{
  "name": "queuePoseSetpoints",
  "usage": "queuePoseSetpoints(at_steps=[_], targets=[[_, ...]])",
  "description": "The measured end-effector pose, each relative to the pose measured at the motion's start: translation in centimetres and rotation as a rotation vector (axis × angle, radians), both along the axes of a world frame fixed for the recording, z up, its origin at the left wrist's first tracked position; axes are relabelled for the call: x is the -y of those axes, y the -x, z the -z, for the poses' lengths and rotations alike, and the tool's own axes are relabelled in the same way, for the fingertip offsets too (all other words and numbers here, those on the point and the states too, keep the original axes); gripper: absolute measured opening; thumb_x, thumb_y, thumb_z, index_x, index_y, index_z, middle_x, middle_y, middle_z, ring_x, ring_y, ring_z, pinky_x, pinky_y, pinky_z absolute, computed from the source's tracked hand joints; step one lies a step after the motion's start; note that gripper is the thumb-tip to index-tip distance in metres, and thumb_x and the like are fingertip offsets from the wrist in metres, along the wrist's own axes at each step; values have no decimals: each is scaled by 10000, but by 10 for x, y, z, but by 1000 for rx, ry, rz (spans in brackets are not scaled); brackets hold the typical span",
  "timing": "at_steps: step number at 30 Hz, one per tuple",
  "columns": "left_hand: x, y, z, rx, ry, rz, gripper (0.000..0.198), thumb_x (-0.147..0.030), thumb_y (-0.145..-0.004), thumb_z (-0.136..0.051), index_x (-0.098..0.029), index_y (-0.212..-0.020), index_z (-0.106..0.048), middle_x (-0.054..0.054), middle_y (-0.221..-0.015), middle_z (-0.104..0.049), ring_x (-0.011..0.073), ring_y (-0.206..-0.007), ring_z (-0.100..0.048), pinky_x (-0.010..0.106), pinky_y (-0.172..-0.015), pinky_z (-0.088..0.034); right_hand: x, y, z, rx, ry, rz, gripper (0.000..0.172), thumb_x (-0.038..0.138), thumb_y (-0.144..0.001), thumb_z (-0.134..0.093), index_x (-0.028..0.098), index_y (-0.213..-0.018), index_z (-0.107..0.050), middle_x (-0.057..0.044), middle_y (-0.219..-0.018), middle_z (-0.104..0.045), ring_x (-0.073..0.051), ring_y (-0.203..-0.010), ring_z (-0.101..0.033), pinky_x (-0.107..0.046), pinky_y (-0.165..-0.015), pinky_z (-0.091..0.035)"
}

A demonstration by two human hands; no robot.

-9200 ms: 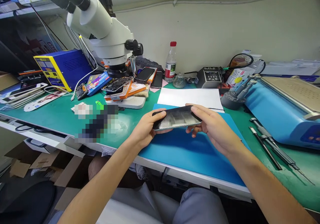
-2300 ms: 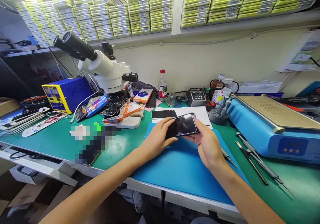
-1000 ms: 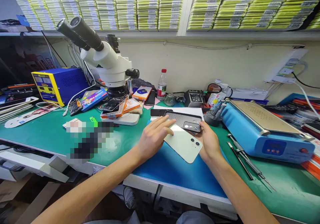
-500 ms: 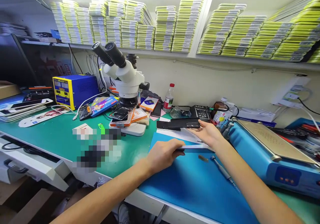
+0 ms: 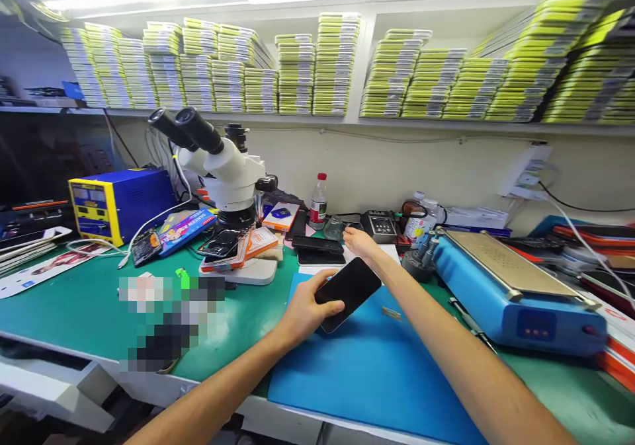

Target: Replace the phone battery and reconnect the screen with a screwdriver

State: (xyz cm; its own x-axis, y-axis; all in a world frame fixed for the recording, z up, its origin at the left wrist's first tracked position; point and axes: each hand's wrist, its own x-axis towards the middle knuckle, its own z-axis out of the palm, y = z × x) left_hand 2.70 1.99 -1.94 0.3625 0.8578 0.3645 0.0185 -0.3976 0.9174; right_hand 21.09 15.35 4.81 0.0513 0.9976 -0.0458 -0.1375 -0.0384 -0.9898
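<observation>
The left hand (image 5: 303,307) is clamped on a black-screened smartphone (image 5: 356,287), thumb on the glass at the near end and fingers round the far edge. The phone is screen up and tilted, above a blue mat (image 5: 342,385). The right hand (image 5: 362,242) reaches beyond it, fingers bunched; whether they pinch anything cannot be told. Just left of those fingertips, a black case-like piece (image 5: 317,243) lies over a dark phone-shaped slab (image 5: 321,258); contact with the hand is unclear. A small glass jar (image 5: 333,227) stands just behind.

The step in hand looks like steadying the phone with one hand while the other attends to the far side. The next move arguably calls for a firm left grip and a right hand kept clear of the jar.

Farther out on the table (image 5: 238,326), a microscope (image 5: 233,174) stands left of both hands, a blue heating plate (image 5: 510,293) right.
</observation>
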Motion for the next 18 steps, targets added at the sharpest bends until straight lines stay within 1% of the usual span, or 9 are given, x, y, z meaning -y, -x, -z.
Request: queuePoseSetpoints(at_steps=[3,7,8,10,11,12,13,16,18], targets=[[-5,-1,2,-7,88,63,612,-306,-809,-765,-195,-1402,-659,71,-1251,-784,272,-1099,-737,381,-960,-579,24,-31,-4,173,-42,-2,430,419,-1013,-688,188,-1372,-636,-111,-1380,-664,-252,-1173,-690,-484,-980,-612],[-3,1,-3,-91,151,149,617,-234,-776,-746,-225,-1392,-709,45,-1324,-769,280,-1168,-715,396,-1036,-544,79,-71,5,514,-87,22,402,427,-1019,-678,189,-1342,-652,-106,-1349,-679,-239,-1141,-696,-468,-967,-613],[-1,2,-5,-127,161,174,611,-222,-772,-738,-231,-1383,-721,36,-1309,-775,277,-1149,-720,387,-1016,-550,95,-78,10,612,-108,29,352,424,-1013,-683,183,-1270,-683,-94,-1291,-700,-230,-1116,-694,-465,-972,-600],[4,5,-11,-220,172,231,599,-209,-764,-728,-237,-1363,-743,28,-1238,-798,271,-1070,-740,364,-930,-572,125,-89,21,790,-183,54,158,344,-968,-706,211,-980,-789,-96,-1090,-750,-277,-1090,-657,-494,-1050,-514],[7,6,-14,-271,169,257,595,-212,-765,-727,-242,-1359,-750,26,-1207,-807,270,-1033,-746,354,-889,-577,139,-92,28,870,-227,67,140,318,-949,-705,227,-900,-799,-100,-1027,-751,-299,-1088,-637,-512,-1070,-472],[9,8,-17,-321,157,275,597,-218,-772,-727,-252,-1367,-748,24,-1206,-807,270,-1025,-745,352,-874,-577,150,-94,34,943,-266,73,145,304,-930,-703,241,-847,-803,-105,-975,-748,-313,-1065,-626,-521,-1066,-448],[12,8,-19,-371,133,283,603,-227,-779,-728,-263,-1381,-742,27,-1224,-802,276,-1043,-739,360,-891,-574,159,-96,39,1007,-302,74,147,309,-922,-699,254,-846,-812,-109,-975,-751,-322,-1054,-619,-524,-1051,-435],[18,8,-24,-499,21,248,639,-266,-809,-738,-282,-1447,-703,65,-1297,-753,325,-1186,-664,456,-1058,-512,173,-97,51,1154,-392,86,185,347,-931,-675,260,-893,-834,-129,-1049,-765,-345,-1067,-606,-543,-1012,-412],[20,7,-23,-588,-82,214,656,-305,-847,-730,-283,-1499,-659,100,-1311,-705,347,-1233,-608,518,-1121,-461,176,-97,55,1216,-439,90,216,362,-957,-653,255,-937,-839,-130,-1105,-774,-350,-1098,-607,-548,-1009,-403]])
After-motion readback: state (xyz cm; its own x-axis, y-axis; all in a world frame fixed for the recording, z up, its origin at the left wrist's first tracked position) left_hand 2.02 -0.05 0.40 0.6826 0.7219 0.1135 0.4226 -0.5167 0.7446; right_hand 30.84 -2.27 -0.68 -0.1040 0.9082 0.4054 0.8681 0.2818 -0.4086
